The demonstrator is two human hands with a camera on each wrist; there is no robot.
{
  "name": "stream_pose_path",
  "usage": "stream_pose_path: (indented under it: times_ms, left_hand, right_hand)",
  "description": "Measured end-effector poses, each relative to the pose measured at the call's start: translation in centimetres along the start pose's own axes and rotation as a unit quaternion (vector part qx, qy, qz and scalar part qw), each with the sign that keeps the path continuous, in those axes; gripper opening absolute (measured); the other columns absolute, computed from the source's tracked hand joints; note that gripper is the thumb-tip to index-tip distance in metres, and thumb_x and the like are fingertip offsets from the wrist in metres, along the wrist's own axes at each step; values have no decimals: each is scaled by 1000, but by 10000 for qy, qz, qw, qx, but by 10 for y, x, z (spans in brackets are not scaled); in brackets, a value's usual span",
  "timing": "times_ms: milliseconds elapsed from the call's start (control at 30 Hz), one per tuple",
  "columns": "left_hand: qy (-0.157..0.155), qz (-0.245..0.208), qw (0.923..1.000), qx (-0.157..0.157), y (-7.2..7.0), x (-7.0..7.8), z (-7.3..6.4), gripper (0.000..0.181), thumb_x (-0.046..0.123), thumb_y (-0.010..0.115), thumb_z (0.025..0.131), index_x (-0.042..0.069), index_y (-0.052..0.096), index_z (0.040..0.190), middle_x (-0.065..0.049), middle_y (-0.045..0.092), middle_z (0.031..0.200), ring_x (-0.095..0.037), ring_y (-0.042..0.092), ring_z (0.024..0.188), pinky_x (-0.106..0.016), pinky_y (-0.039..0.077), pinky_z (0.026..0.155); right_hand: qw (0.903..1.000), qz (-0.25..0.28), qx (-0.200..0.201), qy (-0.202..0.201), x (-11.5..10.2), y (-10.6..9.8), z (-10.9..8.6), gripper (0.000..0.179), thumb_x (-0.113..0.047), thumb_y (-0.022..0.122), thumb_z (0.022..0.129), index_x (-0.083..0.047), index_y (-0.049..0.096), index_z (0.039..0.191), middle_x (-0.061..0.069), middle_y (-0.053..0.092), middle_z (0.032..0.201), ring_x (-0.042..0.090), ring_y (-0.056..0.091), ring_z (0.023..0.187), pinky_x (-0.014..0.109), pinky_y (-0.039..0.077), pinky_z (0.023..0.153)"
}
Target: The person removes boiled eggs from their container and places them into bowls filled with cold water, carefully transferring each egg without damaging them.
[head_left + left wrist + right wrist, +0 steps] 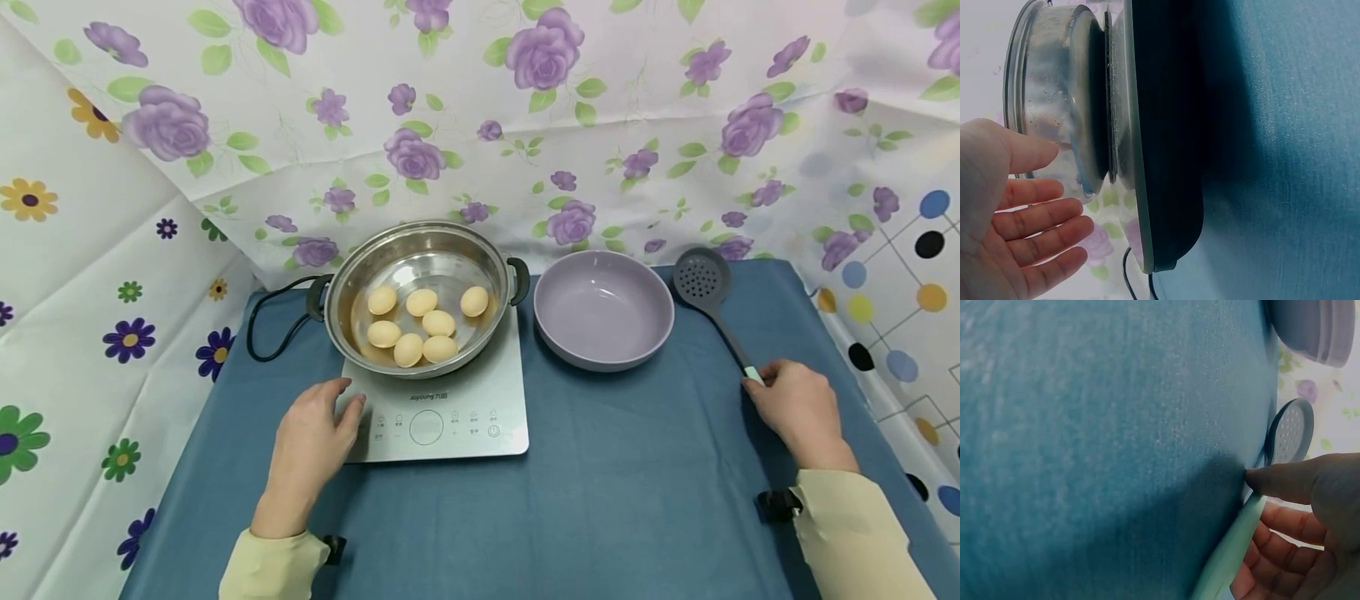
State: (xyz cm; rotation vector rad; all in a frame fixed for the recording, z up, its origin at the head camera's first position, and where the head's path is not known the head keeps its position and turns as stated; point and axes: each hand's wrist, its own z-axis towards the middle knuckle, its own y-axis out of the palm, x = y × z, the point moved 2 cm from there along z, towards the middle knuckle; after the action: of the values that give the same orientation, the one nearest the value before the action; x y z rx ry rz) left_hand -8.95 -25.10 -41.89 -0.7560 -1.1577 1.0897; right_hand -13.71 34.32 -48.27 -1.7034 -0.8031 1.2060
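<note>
On the right, a dark grey slotted skimmer lies on the cloth, its pale green handle end running toward me. My right hand holds that handle, thumb on one side and bent fingers on the other. Eggs sit in shallow water inside a steel pot with black side handles. The pot stands on a silver induction cooker. Over the cooker's front left part, my left hand hovers with loose, spread fingers, holding nothing.
A lilac bowl stands between the pot and the skimmer. The cooker's black cord loops at the left. Flowered cloth hangs behind the blue-covered table, with patterned cloth on both sides too.
</note>
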Motion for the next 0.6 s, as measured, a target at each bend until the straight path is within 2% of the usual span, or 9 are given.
stream_pose_path:
  times_ms: [100, 300, 500, 600]
  left_hand:
    - [1, 14, 10000, -14, 0, -1, -1, 37, 32, 59, 90, 3, 64, 113, -18, 65, 110, -36, 61, 102, -53, 49, 81]
    - [44, 28, 10000, 46, -1, -3, -1, 36, 31, 60, 90, 2, 65, 111, -18, 66, 107, -35, 62, 98, -52, 49, 78]
    - [13, 57, 10000, 34, -2, -6, -1, 36, 31, 60, 90, 2, 65, 110, -18, 66, 105, -35, 62, 98, -53, 49, 79]
    - [-14, 63, 10000, 20, -3, -7, -2, 36, 32, 60, 90, 2, 66, 110, -18, 66, 105, -35, 62, 98, -53, 49, 79]
  right_hand:
    - [10000, 15, -29, 31, -1, 0, -1, 35, -31, 58, 90, 2, 59, 99, 21, 61, 84, 23, 54, 59, 31, 38, 44]
    - [9996, 85, -186, 196, -3, -2, -1, 35, -32, 54, 92, 3, 55, 98, 21, 58, 84, 24, 53, 61, 30, 39, 46]
    - [9978, 75, -608, 240, -8, -7, 4, 47, -40, 47, 96, 6, 55, 103, 21, 55, 84, 28, 52, 69, 34, 40, 52]
    - [9966, 66, -798, 211, -9, -8, 5, 48, -40, 42, 98, 4, 59, 91, 16, 53, 72, 26, 50, 65, 34, 37, 51]
